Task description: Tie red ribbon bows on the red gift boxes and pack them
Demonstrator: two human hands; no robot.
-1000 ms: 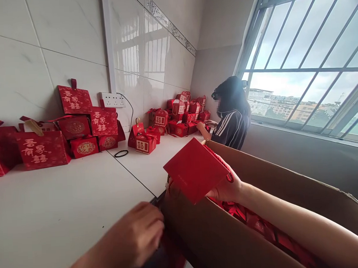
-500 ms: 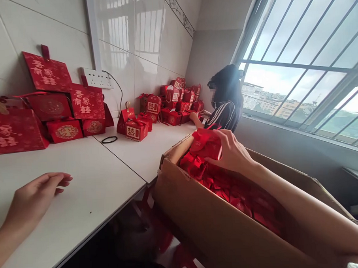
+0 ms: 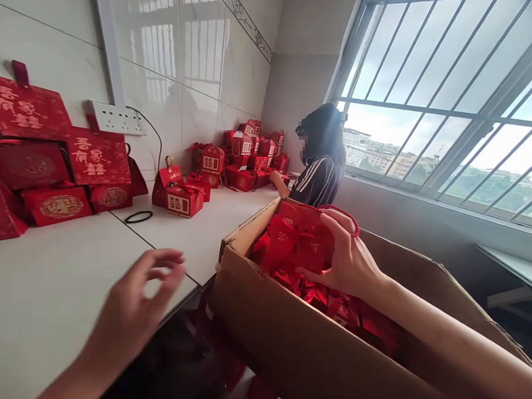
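Note:
At the near left end of the carton, my right hand (image 3: pixel 350 257) grips a red gift box (image 3: pixel 305 236) with gold print and a ribbon across its front. A red cord handle (image 3: pixel 348 216) loops over the back of that hand's fingers. The cardboard carton (image 3: pixel 270 305) holds several more red boxes (image 3: pixel 341 311) beneath it, heaped together and partly in shadow. Over the edge of the white table my left hand (image 3: pixel 142 293) hangs with nothing in it, thumb and fingers curved but apart, slightly blurred.
Red gift boxes (image 3: pixel 99 157) are stacked at the left against the tiled wall. A small red box (image 3: pixel 184 202) and a black ring (image 3: pixel 138 217) lie on the table (image 3: pixel 66 279). Another person (image 3: pixel 319 162) stands by more boxes (image 3: pixel 246 159) near the barred window.
My left hand has moved right, from over the table toward the carton. The gift box in my right hand has turned, showing its ribboned front and cord handle. The view has swung right.

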